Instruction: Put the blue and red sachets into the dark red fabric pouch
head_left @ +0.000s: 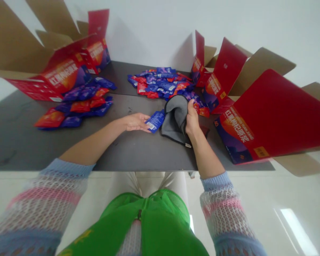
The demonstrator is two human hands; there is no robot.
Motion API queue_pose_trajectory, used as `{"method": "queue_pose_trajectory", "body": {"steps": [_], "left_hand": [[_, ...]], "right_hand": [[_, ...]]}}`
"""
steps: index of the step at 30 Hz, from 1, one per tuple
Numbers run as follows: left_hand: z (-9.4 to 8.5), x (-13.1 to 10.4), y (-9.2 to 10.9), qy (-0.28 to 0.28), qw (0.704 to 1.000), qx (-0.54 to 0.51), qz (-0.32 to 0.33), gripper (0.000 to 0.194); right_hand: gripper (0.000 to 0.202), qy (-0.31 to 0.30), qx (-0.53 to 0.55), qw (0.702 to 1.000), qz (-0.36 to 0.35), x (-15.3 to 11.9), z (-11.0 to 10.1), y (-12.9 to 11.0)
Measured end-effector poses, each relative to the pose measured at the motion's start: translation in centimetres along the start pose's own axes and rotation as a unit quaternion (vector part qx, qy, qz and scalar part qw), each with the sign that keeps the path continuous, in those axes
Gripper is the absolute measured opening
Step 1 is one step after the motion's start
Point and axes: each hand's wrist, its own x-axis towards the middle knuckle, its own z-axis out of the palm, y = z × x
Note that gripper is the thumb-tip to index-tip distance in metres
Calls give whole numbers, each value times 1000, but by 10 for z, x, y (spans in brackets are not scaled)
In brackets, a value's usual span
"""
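Dark grey table (138, 151) below me, plain white wall (149, 35) behind, and straight to the action: one blue packet (156, 120) sits mid-table, near the front edge. My left hand (135, 122) has it pinched, thumb against fingers at the near end. White barcode patch showing, pale lines of print above, too small to read! Its far end meets the grey cloth (172, 122); touching or just overlapping, I can't tell. My right hand (192, 119) grips that cloth by its right side, black edging all round, a little white tag (188, 145) at the bottom, its wording unreadable.

Beyond the cloth, a heap of red and blue packets (164, 83), labels facing every way. Over to the left, a spread of packets (78, 106), overlapping in rows.

Out wide, open red boxes: two at left (65, 76), three at right. Nearest of those, the big right-hand box (272, 117) reads "40" and "YUANJIANG", with large pale Chinese characters ending 原浆.
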Motion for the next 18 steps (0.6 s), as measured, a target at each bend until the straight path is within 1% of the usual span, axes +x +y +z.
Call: {"method": "queue_pose_trajectory", "body": {"steps": [1, 3, 5, 6, 8, 9, 10, 11, 12, 14, 15, 16, 18], "left_hand": [[1, -1, 0, 2, 1000, 3, 1, 48], [3, -1, 0, 14, 1000, 11, 4, 47], [3, -1, -2, 46, 999, 16, 13, 42], [3, -1, -3, 67, 998, 16, 16, 37], [3, 0, -4, 96, 995, 8, 10, 20], [4, 0, -4, 100, 995, -1, 7, 12], [5, 0, -4, 98, 995, -13, 8, 9], [6, 0, -3, 90, 996, -25, 13, 12], [7, -1, -2, 79, 996, -33, 23, 21], [7, -2, 0, 45, 998, -29, 27, 43], [5, -2, 2, 24, 999, -17, 13, 49], [3, -2, 3, 3, 1000, -4, -8, 51], [-3, 1, 5, -19, 998, 16, -50, 44]], "right_hand": [[100, -5, 14, 1000, 1, -5, 2, -5], [95, -30, 14, 999, -26, -15, 9, -14], [89, -87, -12, 992, -92, -25, 19, -18], [85, -129, -40, 981, -142, -30, 24, -18], [77, -211, -122, 939, -242, -37, 33, -17], [74, -239, -164, 916, -278, -38, 36, -16], [70, -251, -201, 899, -299, -38, 38, -15], [67, -250, -231, 890, -304, -37, 40, -12], [63, -242, -255, 888, -297, -34, 40, -10], [56, -217, -294, 892, -266, -26, 38, -4], [54, -202, -310, 895, -248, -21, 37, 0], [52, -187, -324, 899, -229, -16, 36, 3], [50, -161, -341, 906, -194, -9, 35, 8]]}}
